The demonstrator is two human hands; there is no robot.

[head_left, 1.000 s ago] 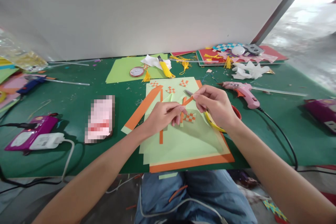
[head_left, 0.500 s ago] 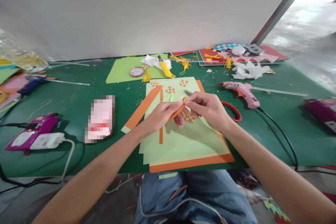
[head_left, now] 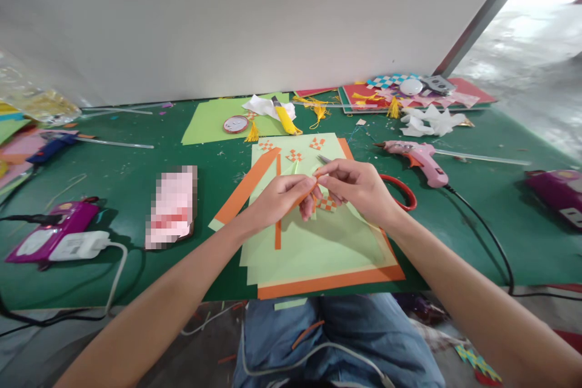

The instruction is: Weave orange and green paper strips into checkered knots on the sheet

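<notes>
Between my two hands is a narrow orange paper strip (head_left: 299, 200), mostly covered by fingers. My left hand (head_left: 286, 195) pinches it between thumb and forefinger. The fingertips of my right hand (head_left: 357, 187) close on its upper end, meeting the left ones. Below them lie pale green paper sheets (head_left: 327, 254) with an orange sheet (head_left: 334, 280) underneath. A second thin orange strip (head_left: 278, 227) lies flat left of my fingers, beside a wider orange strip (head_left: 248, 187). Small orange-and-white woven paper pieces (head_left: 294, 156) sit beyond the hands, and one more shows under my right fingers. Red-handled scissors (head_left: 404, 192) are partly hidden by my right hand.
To the right rests a pink glue gun (head_left: 422, 159) with its cord running off the front edge. A yellow utility knife (head_left: 286, 116) and a round tin (head_left: 236, 124) lie behind. Leftward are a pixelated pink object (head_left: 171, 209) and a purple power strip (head_left: 68, 224).
My fingertips have drawn closer together on the orange strip, and its curled upper end shows less. The rest of the table looks the same, with a slight shift of view.
</notes>
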